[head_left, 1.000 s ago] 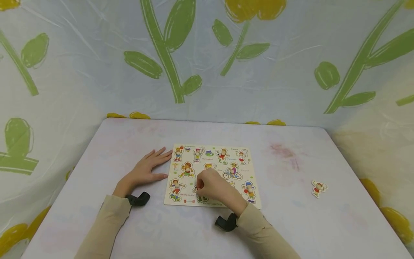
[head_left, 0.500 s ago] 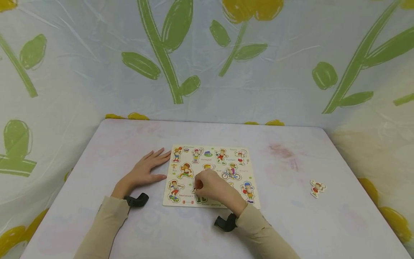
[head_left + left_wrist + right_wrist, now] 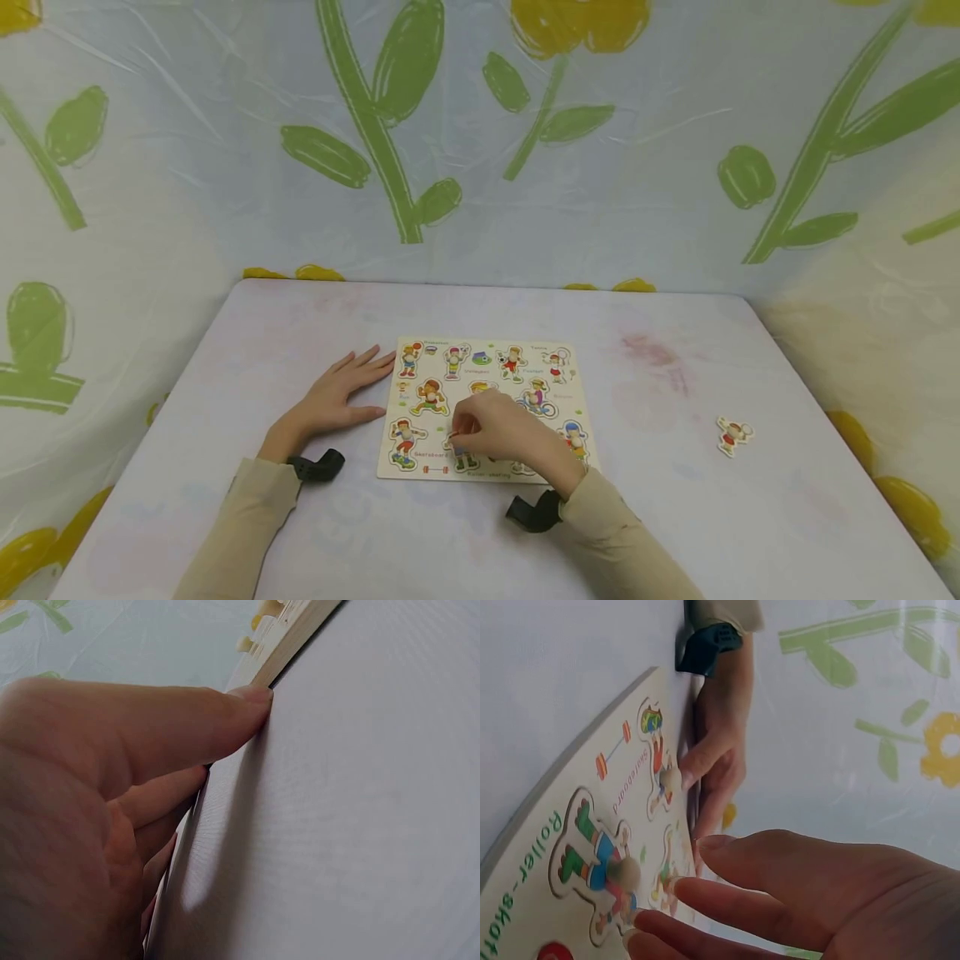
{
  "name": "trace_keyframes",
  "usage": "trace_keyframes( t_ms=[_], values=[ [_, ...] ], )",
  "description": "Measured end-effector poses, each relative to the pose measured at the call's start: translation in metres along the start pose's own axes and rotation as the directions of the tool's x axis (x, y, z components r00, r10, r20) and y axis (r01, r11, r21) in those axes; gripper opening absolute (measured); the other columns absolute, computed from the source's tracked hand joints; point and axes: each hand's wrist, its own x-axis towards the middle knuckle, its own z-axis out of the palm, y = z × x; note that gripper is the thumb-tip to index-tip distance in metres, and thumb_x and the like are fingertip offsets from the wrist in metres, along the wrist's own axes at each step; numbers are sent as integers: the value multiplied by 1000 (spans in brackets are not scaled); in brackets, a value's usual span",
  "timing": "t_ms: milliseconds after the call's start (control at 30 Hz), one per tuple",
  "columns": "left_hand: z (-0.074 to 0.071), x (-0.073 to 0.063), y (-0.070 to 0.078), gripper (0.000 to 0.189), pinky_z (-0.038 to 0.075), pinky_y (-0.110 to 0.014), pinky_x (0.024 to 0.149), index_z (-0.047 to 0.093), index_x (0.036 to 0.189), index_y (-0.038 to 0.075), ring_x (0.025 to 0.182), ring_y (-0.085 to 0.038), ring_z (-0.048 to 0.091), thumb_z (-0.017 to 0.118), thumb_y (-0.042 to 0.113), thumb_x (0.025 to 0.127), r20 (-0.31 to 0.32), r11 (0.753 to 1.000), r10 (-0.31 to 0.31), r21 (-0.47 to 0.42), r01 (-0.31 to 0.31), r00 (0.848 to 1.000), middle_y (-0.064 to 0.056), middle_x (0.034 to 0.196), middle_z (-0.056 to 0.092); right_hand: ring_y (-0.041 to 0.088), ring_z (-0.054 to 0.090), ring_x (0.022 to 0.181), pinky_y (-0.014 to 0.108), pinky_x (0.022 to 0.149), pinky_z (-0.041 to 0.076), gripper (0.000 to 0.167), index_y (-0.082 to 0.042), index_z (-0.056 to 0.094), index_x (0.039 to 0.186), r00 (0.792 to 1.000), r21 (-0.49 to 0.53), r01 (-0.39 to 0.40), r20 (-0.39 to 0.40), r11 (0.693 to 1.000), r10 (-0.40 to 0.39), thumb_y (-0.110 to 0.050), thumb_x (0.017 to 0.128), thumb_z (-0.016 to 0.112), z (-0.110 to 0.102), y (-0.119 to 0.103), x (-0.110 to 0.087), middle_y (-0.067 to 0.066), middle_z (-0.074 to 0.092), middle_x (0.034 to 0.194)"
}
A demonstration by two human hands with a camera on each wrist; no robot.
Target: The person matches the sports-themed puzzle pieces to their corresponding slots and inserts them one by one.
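A wooden peg puzzle board [image 3: 459, 395] with cartoon sports figures lies on the table. My left hand [image 3: 337, 396] rests flat on the table at the board's left side, fingers spread; in the left wrist view its thumb [image 3: 240, 720] tip is right at the board's edge. My right hand [image 3: 502, 429] is over the lower middle of the board. In the right wrist view its thumb and fingers [image 3: 727, 904] are apart with nothing between them, near the roller-skating puzzle piece [image 3: 604, 859]. That piece lies in its cutout, its round knob [image 3: 624, 875] uncovered. The right hand hides part of the board in the head view.
A loose puzzle piece [image 3: 733, 436], a small figure with a racket, lies on the table [image 3: 675, 517] to the right. A flower-patterned sheet [image 3: 247, 183] hangs behind and beside the table. Each wrist wears a black camera mount [image 3: 536, 511].
My right hand's fingers have loosened and the wrist has shifted slightly right, uncovering more of the roller-skating piece. The left hand has stayed at the board's side.
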Motion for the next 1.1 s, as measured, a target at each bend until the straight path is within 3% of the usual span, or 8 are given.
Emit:
trace_keyframes(
  t_ms=[133, 300, 667, 1100],
  values=[
    [0, -2, -1, 76, 11, -54, 121, 44, 150, 9, 148, -33, 23, 70, 40, 86, -7, 1000, 10, 3, -10, 1000, -5, 157, 38, 6, 56, 55, 26, 56, 51, 6, -16, 70, 84, 999, -22, -3, -33, 1000, 2, -17, 90, 72, -5, 3, -3, -8, 61, 73],
    [1, -1, -1, 77, 11, -54, 121, 44, 150, 8, 148, -33, 23, 70, 39, 85, -4, 1000, 9, 0, -9, 1000, -5, 157, 39, 7, 54, 65, 27, 59, 48, 7, -17, 70, 83, 996, -70, 0, -86, 998, -6, -17, 90, 72, -15, 9, -10, -9, 61, 73],
    [1, -1, -4, 78, 11, -53, 121, 43, 151, 11, 149, -31, 22, 70, 41, 85, -2, 1000, -3, 2, 3, 1000, -3, 158, 37, 8, 54, 64, 26, 57, 48, 4, -16, 71, 87, 985, -72, -92, -150, 993, 80, -19, 90, 71, -36, 25, -28, -8, 60, 73],
    [1, -1, -4, 78, 10, -53, 121, 43, 151, 10, 149, -31, 22, 70, 41, 85, -3, 1000, 1, 1, -1, 1000, -3, 158, 37, 13, 51, 66, 28, 58, 44, 5, -15, 72, 84, 958, -108, -136, -266, 985, 103, -18, 89, 73, -63, 56, -58, -6, 58, 70]
  ],
)
